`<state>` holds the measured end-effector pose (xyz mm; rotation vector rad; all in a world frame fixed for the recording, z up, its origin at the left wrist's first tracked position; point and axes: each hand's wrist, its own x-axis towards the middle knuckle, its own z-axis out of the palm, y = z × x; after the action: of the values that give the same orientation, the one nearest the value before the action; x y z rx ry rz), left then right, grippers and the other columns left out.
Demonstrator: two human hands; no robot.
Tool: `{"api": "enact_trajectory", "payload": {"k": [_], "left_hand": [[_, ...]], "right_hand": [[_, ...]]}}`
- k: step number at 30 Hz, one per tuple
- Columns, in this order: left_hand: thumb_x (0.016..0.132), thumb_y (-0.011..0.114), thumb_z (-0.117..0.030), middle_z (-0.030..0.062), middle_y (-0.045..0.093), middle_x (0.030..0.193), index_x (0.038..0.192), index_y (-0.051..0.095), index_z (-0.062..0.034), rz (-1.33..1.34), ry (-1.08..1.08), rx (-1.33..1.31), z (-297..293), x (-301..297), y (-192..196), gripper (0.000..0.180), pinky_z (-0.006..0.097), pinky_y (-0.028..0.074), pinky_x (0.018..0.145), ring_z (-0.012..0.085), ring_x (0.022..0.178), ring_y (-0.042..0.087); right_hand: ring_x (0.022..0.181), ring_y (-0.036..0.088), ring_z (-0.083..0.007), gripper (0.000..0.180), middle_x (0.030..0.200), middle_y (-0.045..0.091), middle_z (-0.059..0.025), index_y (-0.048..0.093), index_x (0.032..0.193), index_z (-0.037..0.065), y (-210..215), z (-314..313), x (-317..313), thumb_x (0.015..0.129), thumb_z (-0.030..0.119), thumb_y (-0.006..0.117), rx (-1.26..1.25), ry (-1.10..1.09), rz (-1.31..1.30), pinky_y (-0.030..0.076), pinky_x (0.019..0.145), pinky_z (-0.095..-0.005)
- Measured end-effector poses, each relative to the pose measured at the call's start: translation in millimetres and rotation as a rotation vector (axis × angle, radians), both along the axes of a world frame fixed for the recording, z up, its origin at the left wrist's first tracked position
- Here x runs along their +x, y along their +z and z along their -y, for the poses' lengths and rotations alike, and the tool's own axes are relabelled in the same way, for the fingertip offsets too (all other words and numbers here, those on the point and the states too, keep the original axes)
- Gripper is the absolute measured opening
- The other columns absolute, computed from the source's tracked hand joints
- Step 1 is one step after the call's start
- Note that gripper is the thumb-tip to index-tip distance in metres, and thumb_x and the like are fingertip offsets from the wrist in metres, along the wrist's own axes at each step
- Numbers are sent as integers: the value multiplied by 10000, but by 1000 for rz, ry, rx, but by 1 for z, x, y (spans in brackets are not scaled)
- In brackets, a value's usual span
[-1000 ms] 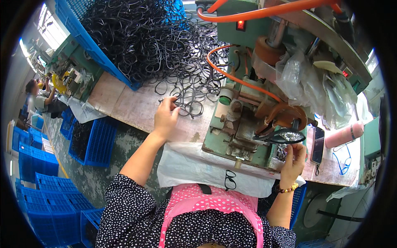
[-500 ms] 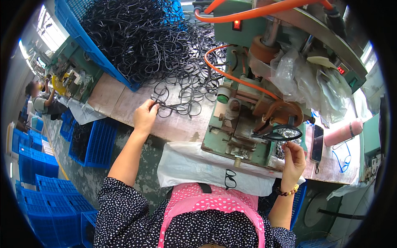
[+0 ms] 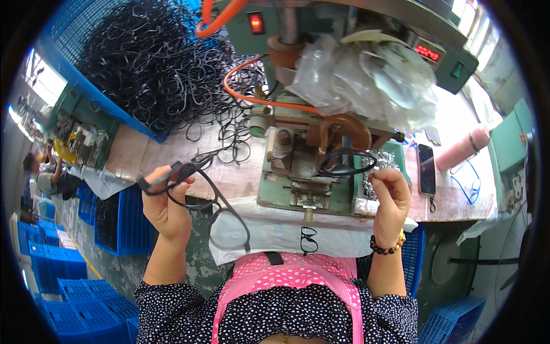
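Observation:
My left hand (image 3: 169,215) is closed on black glasses frames (image 3: 183,171), raised off the bench near its front edge; their thin rims dangle toward the white cloth. Beside the green bench machine (image 3: 275,198), my right hand (image 3: 392,200) pinches the right edge of another black glasses frame (image 3: 338,171), which sits at the machine's metal fixture. Part of that frame is hidden against the fixture. A small pair of black glasses (image 3: 309,239) lies on the white cloth (image 3: 240,223) close to my pink dotted apron (image 3: 309,272).
A large heap of black frames (image 3: 143,69) spills from a blue basket (image 3: 97,94) at far left. Plastic bags (image 3: 366,80) hang from the machine. On the right are a phone (image 3: 427,169) and a pink bottle (image 3: 464,149). Another person (image 3: 46,172) works far left.
My left hand has lifted black frames from the loose ones on the bench and drawn them left and nearer. My right hand stays at the frame by the fixture; the view has shifted.

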<state>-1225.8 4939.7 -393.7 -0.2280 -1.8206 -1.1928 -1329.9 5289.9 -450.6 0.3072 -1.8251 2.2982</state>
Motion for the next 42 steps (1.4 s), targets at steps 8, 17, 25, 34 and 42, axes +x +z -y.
{"api": "enact_trajectory", "payload": {"k": [8,17,25,34,42], "left_hand": [[994,632,-122,101,676,984,1168,600,-53,170,-559,430,-58,-51,13,190,400,558,688,253,843,673],[1008,628,-132,102,691,1050,1202,606,-11,119,-522,598,-71,-69,21,230,278,534,671,189,856,678],[1003,619,-105,118,689,1051,1186,590,14,110,-445,496,-76,-69,19,221,276,518,656,176,817,669],[887,719,6,120,730,940,1097,680,26,255,-374,-16,-115,-59,-3,214,298,541,728,209,792,701],[798,769,3,155,700,873,997,683,18,182,-312,-201,-117,-73,-10,217,349,514,637,313,711,664]], "right_hand": [[962,605,-92,198,1028,635,-16,635,1101,-4,31,24,-4,924,-90,616,-6,54,-87,471,886,-237],[998,586,-121,424,1064,628,-60,513,1285,-19,26,72,3,889,-76,653,100,138,-127,463,926,-267],[1017,590,-139,500,1082,637,-87,439,1335,-24,29,83,-1,887,-83,653,-74,209,-37,468,939,-275],[1058,632,-150,335,1073,685,-92,559,1245,-33,25,45,-6,916,-85,599,72,99,-102,463,973,-284],[1038,640,-164,293,1091,684,-102,620,1211,-20,7,-7,-8,927,-88,591,270,-276,-254,481,948,-302]]}}
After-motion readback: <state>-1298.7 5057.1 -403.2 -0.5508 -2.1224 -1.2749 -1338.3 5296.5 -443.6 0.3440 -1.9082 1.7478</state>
